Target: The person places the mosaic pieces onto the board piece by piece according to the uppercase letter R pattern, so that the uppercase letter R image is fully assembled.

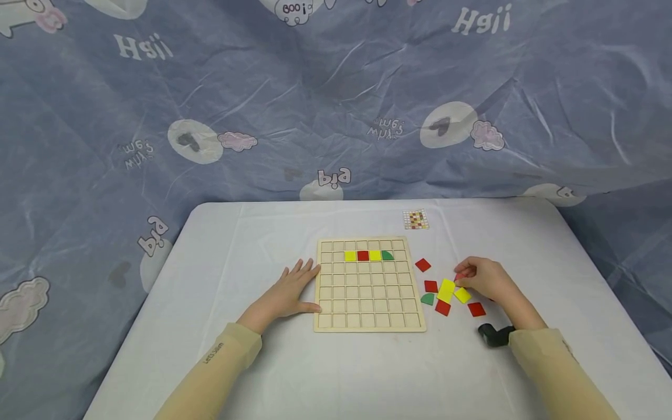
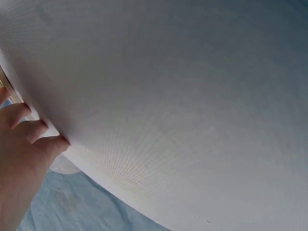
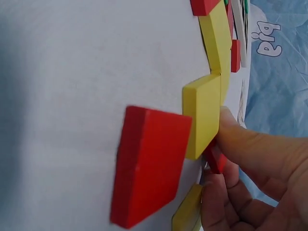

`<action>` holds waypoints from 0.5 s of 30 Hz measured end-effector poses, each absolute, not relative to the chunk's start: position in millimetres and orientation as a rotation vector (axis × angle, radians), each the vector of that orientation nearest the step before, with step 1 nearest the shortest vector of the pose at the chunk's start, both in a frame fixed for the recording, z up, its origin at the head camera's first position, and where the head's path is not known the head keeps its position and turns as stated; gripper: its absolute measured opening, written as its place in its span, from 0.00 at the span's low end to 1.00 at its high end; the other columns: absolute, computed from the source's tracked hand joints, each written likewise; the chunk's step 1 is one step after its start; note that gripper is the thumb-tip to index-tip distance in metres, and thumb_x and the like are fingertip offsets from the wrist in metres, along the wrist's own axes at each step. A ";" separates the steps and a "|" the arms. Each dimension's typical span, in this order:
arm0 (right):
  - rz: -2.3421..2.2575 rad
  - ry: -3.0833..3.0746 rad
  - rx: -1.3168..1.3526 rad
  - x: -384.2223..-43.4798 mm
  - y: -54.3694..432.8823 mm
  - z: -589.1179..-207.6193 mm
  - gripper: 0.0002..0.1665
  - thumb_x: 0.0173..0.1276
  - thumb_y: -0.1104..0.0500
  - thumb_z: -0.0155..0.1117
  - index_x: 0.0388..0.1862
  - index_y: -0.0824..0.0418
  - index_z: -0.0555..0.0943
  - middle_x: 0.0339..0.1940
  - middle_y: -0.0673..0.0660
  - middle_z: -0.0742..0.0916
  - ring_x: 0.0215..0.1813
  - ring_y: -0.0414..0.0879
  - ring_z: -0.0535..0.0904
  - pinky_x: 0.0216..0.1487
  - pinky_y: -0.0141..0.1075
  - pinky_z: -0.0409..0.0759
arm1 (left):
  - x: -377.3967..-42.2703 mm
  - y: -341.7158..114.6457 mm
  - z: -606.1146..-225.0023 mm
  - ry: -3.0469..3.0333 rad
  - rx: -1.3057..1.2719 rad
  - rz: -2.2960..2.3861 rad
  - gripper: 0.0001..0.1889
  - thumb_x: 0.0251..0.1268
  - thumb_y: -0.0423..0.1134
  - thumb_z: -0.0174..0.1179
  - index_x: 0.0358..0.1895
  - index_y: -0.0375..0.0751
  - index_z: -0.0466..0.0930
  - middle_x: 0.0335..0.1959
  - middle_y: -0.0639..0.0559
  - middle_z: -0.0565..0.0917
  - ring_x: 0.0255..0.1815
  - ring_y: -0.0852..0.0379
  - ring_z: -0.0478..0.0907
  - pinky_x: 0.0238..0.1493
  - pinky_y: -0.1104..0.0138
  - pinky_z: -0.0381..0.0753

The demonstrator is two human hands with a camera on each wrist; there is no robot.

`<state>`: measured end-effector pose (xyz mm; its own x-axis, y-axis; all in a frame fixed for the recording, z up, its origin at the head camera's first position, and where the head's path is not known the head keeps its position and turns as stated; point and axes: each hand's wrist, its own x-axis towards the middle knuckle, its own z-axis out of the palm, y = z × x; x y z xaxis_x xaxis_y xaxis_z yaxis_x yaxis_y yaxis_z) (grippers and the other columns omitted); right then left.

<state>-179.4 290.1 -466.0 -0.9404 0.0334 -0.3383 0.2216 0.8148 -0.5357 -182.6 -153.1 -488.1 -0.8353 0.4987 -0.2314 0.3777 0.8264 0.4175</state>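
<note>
A wooden grid board (image 1: pixel 367 291) lies on the white table, with a row of yellow, red, yellow and green pieces in its second row from the top. My left hand (image 1: pixel 286 291) rests at the board's left edge, fingers spread and thumb touching the rim. To the right of the board, my right hand (image 1: pixel 485 279) pinches a red tile (image 3: pixel 216 158) between thumb and fingers. Close by this hand lie a yellow square tile (image 1: pixel 462 295) and a red square tile (image 1: pixel 476 309). In the left wrist view, my left fingers (image 2: pixel 36 127) lie along the board's edge.
Loose red tiles (image 1: pixel 423 265), yellow tiles (image 1: pixel 446 289) and a green quarter-round piece (image 1: pixel 427 298) lie beside the board. A small pattern card (image 1: pixel 416 219) is behind it. A black device (image 1: pixel 493 335) sits at my right wrist. A printed blue cloth (image 1: pixel 336 116) hangs behind the table.
</note>
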 end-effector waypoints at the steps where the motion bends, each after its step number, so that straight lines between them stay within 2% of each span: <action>1: -0.846 2.687 0.196 -179.5 290.1 -465.8 0.17 0.62 0.60 0.72 0.47 0.67 0.81 0.35 0.59 0.82 0.35 0.48 0.74 0.35 0.32 0.77 | -182.6 -153.1 -487.9 2.676 0.663 0.514 0.54 0.53 0.63 0.67 0.79 0.44 0.51 0.81 0.42 0.47 0.82 0.40 0.39 0.79 0.43 0.41; 8: -0.832 2.726 0.161 -181.7 291.1 -462.2 0.19 0.60 0.56 0.74 0.46 0.65 0.80 0.35 0.58 0.82 0.36 0.48 0.75 0.33 0.33 0.75 | -182.7 -153.1 -488.0 2.675 0.668 0.516 0.54 0.53 0.63 0.67 0.79 0.44 0.50 0.81 0.42 0.47 0.82 0.40 0.39 0.79 0.42 0.41; 15: -1.030 2.842 0.117 -188.8 270.0 -456.5 0.19 0.59 0.54 0.76 0.43 0.64 0.80 0.35 0.57 0.86 0.35 0.47 0.79 0.37 0.31 0.77 | -183.2 -153.4 -488.6 2.677 0.666 0.516 0.54 0.53 0.62 0.67 0.79 0.44 0.51 0.81 0.42 0.47 0.82 0.40 0.39 0.79 0.42 0.42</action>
